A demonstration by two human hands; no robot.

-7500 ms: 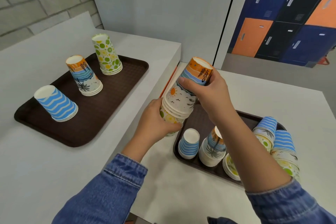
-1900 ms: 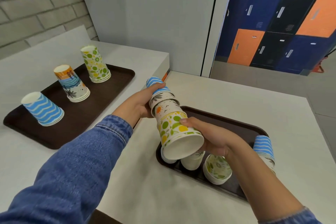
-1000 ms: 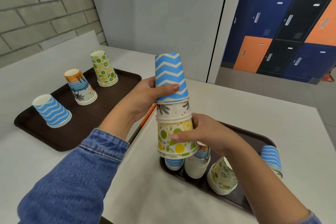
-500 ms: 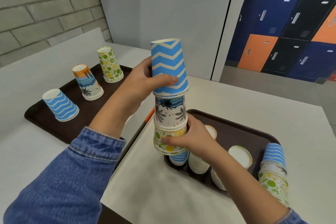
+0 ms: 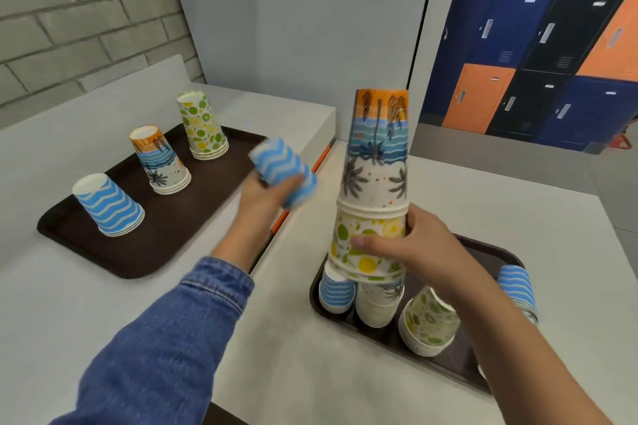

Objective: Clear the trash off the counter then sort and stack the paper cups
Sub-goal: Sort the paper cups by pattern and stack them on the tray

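1. The left tray (image 5: 162, 252) has bare surface along its near and right edges; three upside-down cup piles (blue wave (image 5: 107, 205), palm (image 5: 159, 160), citrus (image 5: 203, 126)) fill its far left side.
2. The counter (image 5: 303, 355) between the trays lies open.
3. The right tray (image 5: 462, 366) is crowded at its near end, and the right hand (image 5: 414, 248) with its raised stack (image 5: 374, 183) blocks the way in from above.

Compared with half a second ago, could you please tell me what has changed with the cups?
The left hand has pulled the blue zigzag cup off the mixed stack and carries it leftward. The right hand still grips that stack. The three sorted stacks on the left tray are unchanged.
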